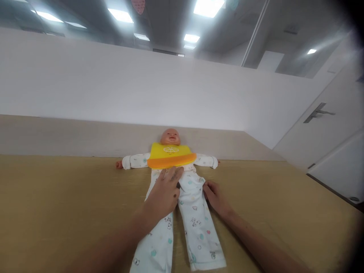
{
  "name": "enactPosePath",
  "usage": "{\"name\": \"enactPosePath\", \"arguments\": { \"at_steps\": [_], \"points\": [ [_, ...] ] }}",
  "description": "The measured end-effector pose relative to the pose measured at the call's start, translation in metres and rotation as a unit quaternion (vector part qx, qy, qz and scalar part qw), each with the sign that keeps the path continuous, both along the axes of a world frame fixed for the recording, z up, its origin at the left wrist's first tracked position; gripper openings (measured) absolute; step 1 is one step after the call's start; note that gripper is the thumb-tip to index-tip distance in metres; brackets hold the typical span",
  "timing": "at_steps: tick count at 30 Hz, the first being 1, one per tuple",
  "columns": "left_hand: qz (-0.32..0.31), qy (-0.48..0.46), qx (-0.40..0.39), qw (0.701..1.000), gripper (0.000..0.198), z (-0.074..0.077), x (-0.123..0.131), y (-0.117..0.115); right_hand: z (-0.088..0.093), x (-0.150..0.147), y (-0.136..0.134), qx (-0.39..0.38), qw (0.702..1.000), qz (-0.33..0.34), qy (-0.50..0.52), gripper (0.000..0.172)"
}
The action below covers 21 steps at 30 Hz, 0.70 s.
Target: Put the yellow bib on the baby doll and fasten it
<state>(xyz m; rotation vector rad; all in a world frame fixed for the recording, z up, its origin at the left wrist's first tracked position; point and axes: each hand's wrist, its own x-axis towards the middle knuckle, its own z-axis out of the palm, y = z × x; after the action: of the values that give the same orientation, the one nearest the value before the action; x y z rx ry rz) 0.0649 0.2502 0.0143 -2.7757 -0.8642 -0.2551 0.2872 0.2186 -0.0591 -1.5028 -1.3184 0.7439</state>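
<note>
A baby doll [170, 137] lies face up on a wooden table, its arms spread to both sides. Over its chest is a yellow bib [160, 151] with an orange lower edge and a citrus-slice print. White printed baby pants [196, 216] cover its lower body, the legs stretched toward me. My left hand [165, 189] lies on the pants' upper part just below the bib, fingers extended. At the right side of the waist, my right hand [214, 193] pinches the edge of the pants between thumb and fingers.
The wooden table [71, 197] extends to both sides of the doll. Behind it stands a white wall [119, 83] with glass above. To the right is a white door with a metal handle [318, 112].
</note>
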Motion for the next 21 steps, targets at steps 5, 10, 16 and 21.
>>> {"name": "enactPosePath", "arguments": {
  "at_steps": [5,10,16,21],
  "points": [
    [0.02,0.036,-0.003,0.999,0.022,-0.0035,0.0062,-0.003,0.0036,-0.0001,-0.0026,-0.014,1.0,-0.017,0.017,0.031],
    [0.031,0.035,0.024,0.999,0.021,-0.0019,0.0066,-0.0053,-0.0001,0.0012,-0.0026,-0.008,1.0,-0.016,0.022,0.033],
    [0.042,0.047,0.044,0.997,0.016,-0.0056,0.0052,-0.006,-0.0012,0.0015,-0.0018,-0.036,0.999,0.024,0.022,0.036],
    [0.026,0.001,0.013,1.0,0.018,-0.0105,0.0038,-0.0061,0.0064,0.0002,-0.0047,-0.057,0.998,0.033,0.013,0.041]
  ]
}}
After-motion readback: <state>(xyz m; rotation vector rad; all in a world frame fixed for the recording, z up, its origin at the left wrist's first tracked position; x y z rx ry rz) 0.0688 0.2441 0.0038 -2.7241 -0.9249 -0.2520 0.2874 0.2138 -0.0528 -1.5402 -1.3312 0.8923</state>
